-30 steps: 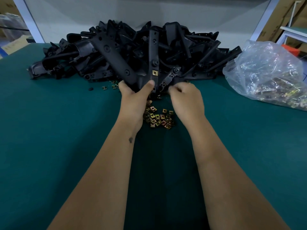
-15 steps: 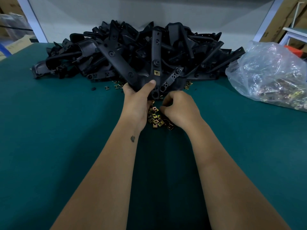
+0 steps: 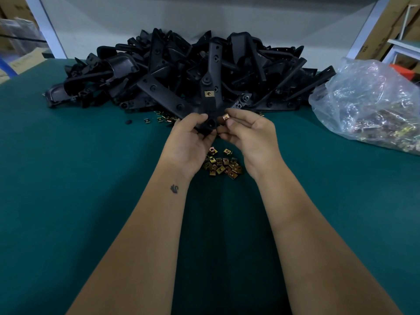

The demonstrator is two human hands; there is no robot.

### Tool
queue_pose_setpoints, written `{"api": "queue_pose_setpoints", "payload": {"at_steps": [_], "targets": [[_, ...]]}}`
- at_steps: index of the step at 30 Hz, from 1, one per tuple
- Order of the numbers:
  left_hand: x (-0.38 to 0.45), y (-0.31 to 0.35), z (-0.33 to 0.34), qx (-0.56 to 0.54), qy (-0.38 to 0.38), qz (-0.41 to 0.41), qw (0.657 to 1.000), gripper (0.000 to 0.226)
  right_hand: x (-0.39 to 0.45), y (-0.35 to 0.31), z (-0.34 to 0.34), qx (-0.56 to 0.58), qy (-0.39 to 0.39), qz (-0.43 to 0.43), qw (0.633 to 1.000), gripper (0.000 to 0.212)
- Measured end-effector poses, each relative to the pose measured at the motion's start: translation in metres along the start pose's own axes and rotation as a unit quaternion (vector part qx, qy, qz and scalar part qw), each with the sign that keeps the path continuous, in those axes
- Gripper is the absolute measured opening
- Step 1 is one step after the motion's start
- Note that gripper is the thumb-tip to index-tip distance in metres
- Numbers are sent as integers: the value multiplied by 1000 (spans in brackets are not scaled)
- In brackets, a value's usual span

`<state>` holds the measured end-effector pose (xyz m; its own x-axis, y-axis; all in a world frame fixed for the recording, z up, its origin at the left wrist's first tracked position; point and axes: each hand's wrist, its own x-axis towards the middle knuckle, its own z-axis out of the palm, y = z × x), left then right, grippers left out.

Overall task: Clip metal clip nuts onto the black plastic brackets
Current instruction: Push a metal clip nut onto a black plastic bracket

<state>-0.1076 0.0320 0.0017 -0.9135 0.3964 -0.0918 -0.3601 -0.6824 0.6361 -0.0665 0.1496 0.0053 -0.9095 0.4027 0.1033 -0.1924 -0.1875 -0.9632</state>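
My left hand (image 3: 189,142) gripped the black plastic bracket (image 3: 210,96) at its hub, thumb curled over the near face and fingers wrapped beneath; the bracket's arms fanned away from my fingertips, the long middle arm standing up toward the far wall. One clip nut (image 3: 208,93) sat already clipped on that middle arm, beyond my left thumb. My right hand (image 3: 248,133) pinched a loose clip nut (image 3: 226,116) narrowly between thumb and forefinger, just right of the hub and almost touching the bracket; whether it had made contact I could not tell. The other right fingers were curled in. A small heap of clip nuts (image 3: 221,165) lay on the green table (image 3: 68,178) under and between my wrists. The pile of brackets (image 3: 159,71) lay beyond my fingertips. A clear plastic bag (image 3: 368,103) of clip nuts sat well to the right of my right hand.
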Motion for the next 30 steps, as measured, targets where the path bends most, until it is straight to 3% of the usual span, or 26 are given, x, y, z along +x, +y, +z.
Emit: {"api": "queue_pose_setpoints", "payload": {"at_steps": [5,11,16,22,26,30], "targets": [[0,1,-4,-26,-15,-7,1000,10,0,0,1,4,8,2,1000,17],[1,-2,-3,-21,-11,-2,1000,11,2,2,1,-15,25,-4,1000,19],[1,-1,-3,-19,-19,-9,1000,19,2,0,0,43,4,11,999,21],[0,0,-4,-28,-13,-13,999,10,2,-2,-1,135,8,31,990,13],[0,0,-4,-36,-14,-15,999,12,0,-1,0,111,0,16,994,16],[-1,0,-4,-46,-17,-18,999,17,-1,1,-1,-3,7,-14,1000,19]]}}
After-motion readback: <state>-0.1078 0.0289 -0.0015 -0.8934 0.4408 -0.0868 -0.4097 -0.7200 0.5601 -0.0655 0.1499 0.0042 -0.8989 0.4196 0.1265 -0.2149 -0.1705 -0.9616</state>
